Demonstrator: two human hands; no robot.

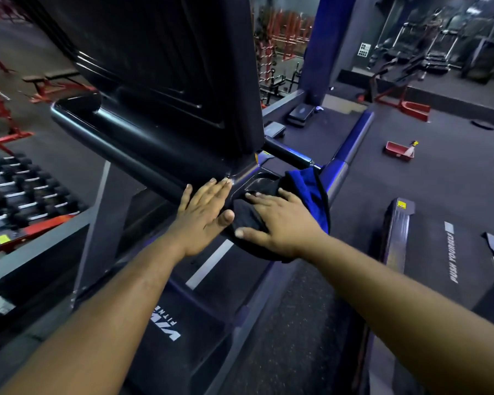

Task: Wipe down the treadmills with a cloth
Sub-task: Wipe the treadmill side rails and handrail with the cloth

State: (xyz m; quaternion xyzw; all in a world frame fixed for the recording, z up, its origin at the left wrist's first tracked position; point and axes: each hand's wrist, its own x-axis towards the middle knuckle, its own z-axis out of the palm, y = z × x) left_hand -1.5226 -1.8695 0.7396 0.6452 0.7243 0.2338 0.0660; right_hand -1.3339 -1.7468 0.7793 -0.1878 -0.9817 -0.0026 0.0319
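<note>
Cloth (305, 195) soft, limp: keep your right hand (280, 220) flat atop it. Left hand (203, 212), nine o'clock, flat, holds nothing, steadies treadmill (160, 115).

Blue and black cloth (303, 192), black treadmill console (166, 89), red gym frames (402, 106).

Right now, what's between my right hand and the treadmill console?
In the head view, the cloth, blue and black, lies under the flat right hand, which presses it onto the treadmill console. The left hand rests bare beside it.
</note>
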